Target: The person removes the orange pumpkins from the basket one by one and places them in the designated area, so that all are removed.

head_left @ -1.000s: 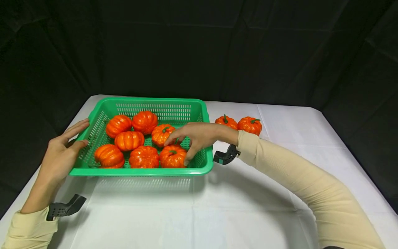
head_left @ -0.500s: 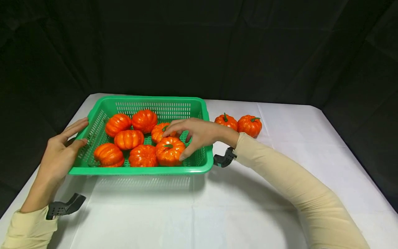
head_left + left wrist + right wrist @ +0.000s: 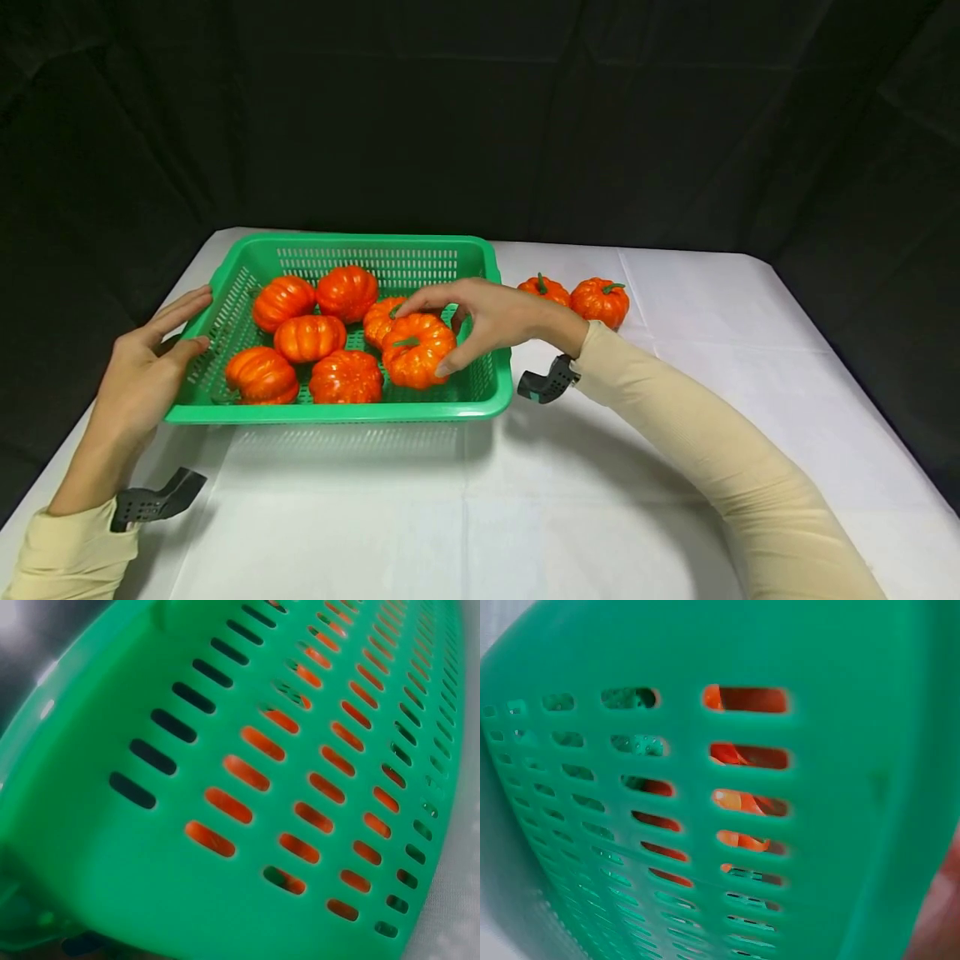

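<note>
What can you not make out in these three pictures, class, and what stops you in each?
1. Head view: the fingertips of the right hand hide behind the lifted orange toy pumpkin.
2. Left wrist view: the pumpkins show only as orange bits through the slots of the green slotted plastic basket; the hand is out of frame.
3. Right wrist view: the blurred basket wall hides the grip.

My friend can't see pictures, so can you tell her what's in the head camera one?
A person's right hand grips an orange toy pumpkin, held above five others in a green slotted basket on a white table. The left hand rests open against the basket's left side. Two more pumpkins sit on the table to the basket's right.
</note>
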`<state>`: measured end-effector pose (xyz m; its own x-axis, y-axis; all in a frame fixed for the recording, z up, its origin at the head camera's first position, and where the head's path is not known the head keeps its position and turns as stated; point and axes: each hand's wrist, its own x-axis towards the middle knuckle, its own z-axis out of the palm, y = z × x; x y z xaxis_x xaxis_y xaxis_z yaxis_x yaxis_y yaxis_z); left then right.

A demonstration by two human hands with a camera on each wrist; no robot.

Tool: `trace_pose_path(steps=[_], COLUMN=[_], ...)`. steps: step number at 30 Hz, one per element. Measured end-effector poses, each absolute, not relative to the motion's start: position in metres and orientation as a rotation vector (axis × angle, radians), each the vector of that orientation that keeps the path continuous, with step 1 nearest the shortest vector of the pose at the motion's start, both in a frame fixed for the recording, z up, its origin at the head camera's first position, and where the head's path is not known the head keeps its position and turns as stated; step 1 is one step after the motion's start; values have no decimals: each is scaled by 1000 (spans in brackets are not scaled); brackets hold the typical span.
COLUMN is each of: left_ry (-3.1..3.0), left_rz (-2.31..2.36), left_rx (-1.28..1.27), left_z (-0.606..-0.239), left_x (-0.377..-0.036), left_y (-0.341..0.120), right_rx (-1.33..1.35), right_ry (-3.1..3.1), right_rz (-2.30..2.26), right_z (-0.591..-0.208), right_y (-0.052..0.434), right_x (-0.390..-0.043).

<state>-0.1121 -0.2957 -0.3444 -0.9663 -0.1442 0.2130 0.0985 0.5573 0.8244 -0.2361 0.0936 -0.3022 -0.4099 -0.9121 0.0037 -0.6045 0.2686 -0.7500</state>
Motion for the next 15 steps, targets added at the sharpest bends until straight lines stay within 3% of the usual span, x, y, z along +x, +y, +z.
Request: trace_pose_path(steps=[15], left_ry=[-2532], left_rz=[-1374], left_rx=[32], left_z=[-344], left_x=[-112], left_y=[-295], right_rx=[-1252], right_ry=[2069], right_rz=[-1196], right_z=[-287], right_y=[116], right_x=[-233])
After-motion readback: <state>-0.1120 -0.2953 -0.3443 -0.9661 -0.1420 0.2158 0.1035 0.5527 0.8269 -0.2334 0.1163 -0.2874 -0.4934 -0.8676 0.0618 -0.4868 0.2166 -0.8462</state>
